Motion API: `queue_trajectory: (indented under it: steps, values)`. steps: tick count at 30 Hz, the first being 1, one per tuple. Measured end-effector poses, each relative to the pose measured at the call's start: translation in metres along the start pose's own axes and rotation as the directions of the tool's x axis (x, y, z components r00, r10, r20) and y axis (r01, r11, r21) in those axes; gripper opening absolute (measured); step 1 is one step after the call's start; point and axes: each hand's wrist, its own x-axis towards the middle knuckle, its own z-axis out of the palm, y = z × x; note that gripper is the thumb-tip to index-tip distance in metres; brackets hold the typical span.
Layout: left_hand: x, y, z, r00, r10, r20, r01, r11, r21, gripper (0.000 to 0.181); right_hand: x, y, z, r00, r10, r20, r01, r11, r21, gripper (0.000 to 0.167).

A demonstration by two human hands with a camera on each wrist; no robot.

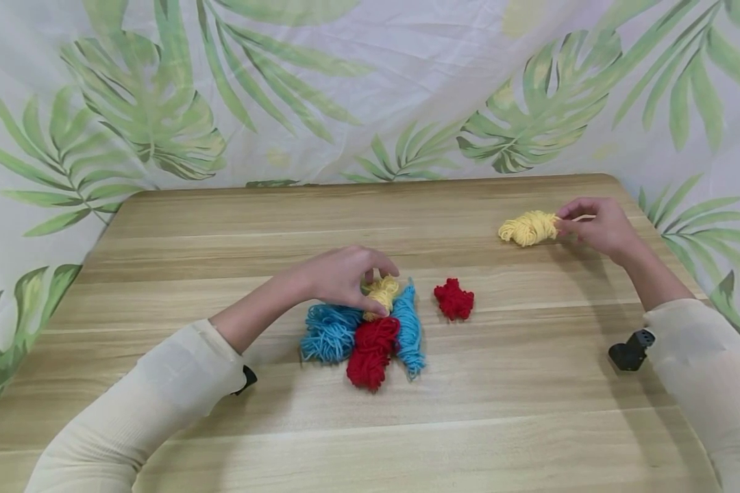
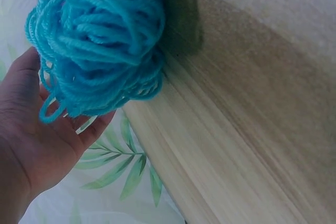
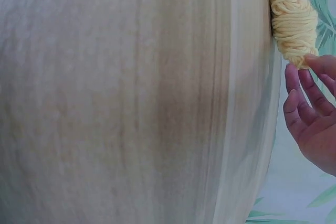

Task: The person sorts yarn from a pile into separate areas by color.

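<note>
In the head view my left hand [image 1: 345, 274] curves over a small yellow yarn bundle [image 1: 384, 293], thumb on its near side and fingers at its far side. Around that bundle lie a loopy blue yarn bundle [image 1: 331, 333], a red yarn bundle [image 1: 370, 352] and a long blue yarn bundle [image 1: 410, 331]. The loopy blue yarn [image 2: 100, 45] hides the left fingertips in the left wrist view. At the far right, my right hand [image 1: 598, 226] pinches one end of another yellow yarn bundle [image 1: 530, 228]; thumb and fingertips meet at its tip in the right wrist view.
A small red yarn bundle [image 1: 454, 299] lies apart, right of the group. The wooden table [image 1: 469, 438] has its back edge against a leaf-print cloth [image 1: 407, 82]. Black wrist devices, one of them at the right sleeve [image 1: 632, 350], sit low over the tabletop.
</note>
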Motion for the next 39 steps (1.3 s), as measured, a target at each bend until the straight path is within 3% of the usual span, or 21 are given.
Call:
queue_trajectory:
  steps: [14,24,39]
  values:
    - [0.0017,-0.0034,0.0010,1.000,0.020,0.009,-0.020,0.999,-0.047,0.044,0.0001,0.0010,-0.0005,1.000,0.007,0.003,-0.006,1.000,-0.021,0.025]
    - [0.0020,-0.0022,-0.0014,0.999,-0.019,0.029,0.022,0.996,-0.090,0.035,-0.0001,0.0026,-0.0012,1.000,0.015,0.005,-0.015,1.000,-0.015,0.021]
    - [0.0025,-0.0008,0.0000,0.999,-0.042,-0.006,0.041,0.991,-0.124,0.027,-0.0016,0.0048,-0.0014,1.000,0.018,0.003,-0.018,1.000,-0.012,0.018]
